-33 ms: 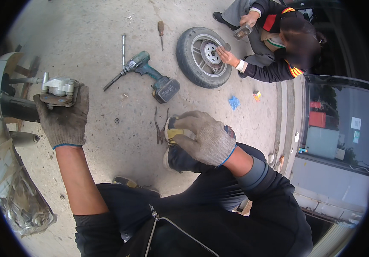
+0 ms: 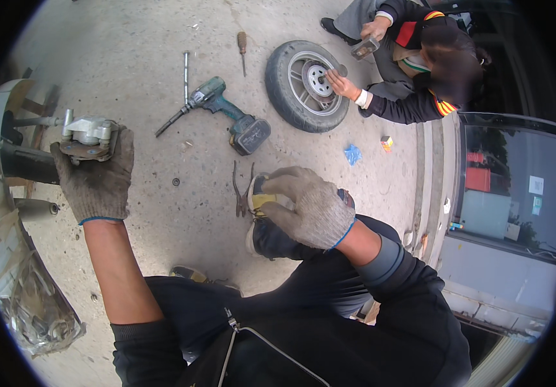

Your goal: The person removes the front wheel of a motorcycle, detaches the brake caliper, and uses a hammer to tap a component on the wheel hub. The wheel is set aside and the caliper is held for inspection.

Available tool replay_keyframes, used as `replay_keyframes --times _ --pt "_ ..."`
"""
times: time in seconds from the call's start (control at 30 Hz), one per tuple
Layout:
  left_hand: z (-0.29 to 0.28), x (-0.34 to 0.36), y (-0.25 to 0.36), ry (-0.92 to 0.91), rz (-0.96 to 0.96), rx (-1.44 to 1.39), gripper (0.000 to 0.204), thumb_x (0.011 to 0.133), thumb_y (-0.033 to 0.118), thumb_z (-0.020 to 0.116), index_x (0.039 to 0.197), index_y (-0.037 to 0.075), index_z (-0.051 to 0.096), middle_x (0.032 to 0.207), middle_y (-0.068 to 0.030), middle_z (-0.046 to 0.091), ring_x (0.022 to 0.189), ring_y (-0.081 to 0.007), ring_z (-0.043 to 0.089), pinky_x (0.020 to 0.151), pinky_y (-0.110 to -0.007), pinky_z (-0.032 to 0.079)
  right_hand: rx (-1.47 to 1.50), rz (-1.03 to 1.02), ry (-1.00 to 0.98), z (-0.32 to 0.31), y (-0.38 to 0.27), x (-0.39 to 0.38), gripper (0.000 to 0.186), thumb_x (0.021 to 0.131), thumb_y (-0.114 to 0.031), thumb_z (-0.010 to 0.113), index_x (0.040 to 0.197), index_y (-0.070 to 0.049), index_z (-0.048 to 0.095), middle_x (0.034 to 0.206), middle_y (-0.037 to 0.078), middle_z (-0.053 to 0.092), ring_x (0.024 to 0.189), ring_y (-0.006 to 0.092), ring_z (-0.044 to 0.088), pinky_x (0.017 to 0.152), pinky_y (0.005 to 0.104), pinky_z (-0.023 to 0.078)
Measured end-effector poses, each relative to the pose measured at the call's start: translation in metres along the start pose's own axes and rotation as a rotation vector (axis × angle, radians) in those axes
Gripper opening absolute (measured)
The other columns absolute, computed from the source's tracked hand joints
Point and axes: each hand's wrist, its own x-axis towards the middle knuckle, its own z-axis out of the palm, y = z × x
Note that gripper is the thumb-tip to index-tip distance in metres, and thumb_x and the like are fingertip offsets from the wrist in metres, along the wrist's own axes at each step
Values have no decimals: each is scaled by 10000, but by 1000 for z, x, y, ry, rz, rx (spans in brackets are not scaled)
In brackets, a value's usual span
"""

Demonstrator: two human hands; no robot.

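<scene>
**Brake caliper in L hand, R hand resting at the knee**

L hand [image 2: 94, 177], gloved, is sitting at approx 9 o'clock in the head view, fingers curling up round a grey metal brake caliper [image 2: 87, 137] and gripping it from below; the caliper is showing above the glove's fingertips, just beside dark bars of a vehicle frame [image 2: 26, 164] at the left rim. R hand [image 2: 313, 206], also gloved, is lying near centre, fingers bent loosely over a yellow-and-dark piece [image 2: 260, 200] by the person's knee; can't tell whether it's actually gripping that piece or only resting on it. Pliers [image 2: 240, 190] are lying on the concrete floor [image 2: 162, 213] just beside the R hand, at its 9 o'clock. A teal cordless impact wrench [image 2: 226, 116] w/ a long socket is lying toward 12 o'clock, a screwdriver [image 2: 242, 48] further up. At approx 1 o'clock a small wheel [image 2: 305, 87] is lying flat, w/ another person's hand [image 2: 341, 84] touching its hub and their other hand holding a hammer [image 2: 365, 46].
</scene>
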Motion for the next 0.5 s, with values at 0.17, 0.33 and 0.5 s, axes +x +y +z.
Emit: replay_keyframes --times 0.17,0.33,0.5 --pt "2 -2 -2 51 39 43 728 1047 611 612 1491 44 506 1410 -255 597 1306 -424 604 1124 -637 509 -3 16 -22 -2 -2 2 363 906 -264 816 1206 -67 760 1306 202 702 1193 418 683 1020 495 559" --pt "3 -2 -3 35 32 42 740 1052 617 597 1504 41 490 1409 -260 592 1313 -422 602 1118 -638 517 24 29 -8 -1 -4 3 357 908 -295 813 1158 -44 769 1253 198 714 1186 409 665 1022 493 540" --pt "2 -1 -2 4 21 43 753 1053 630 583 1506 36 487 1409 -264 591 1319 -423 599 1129 -640 509 27 26 -26 -2 -3 4 353 905 -252 816 1198 -61 767 1299 215 701 1186 424 684 1023 494 555"
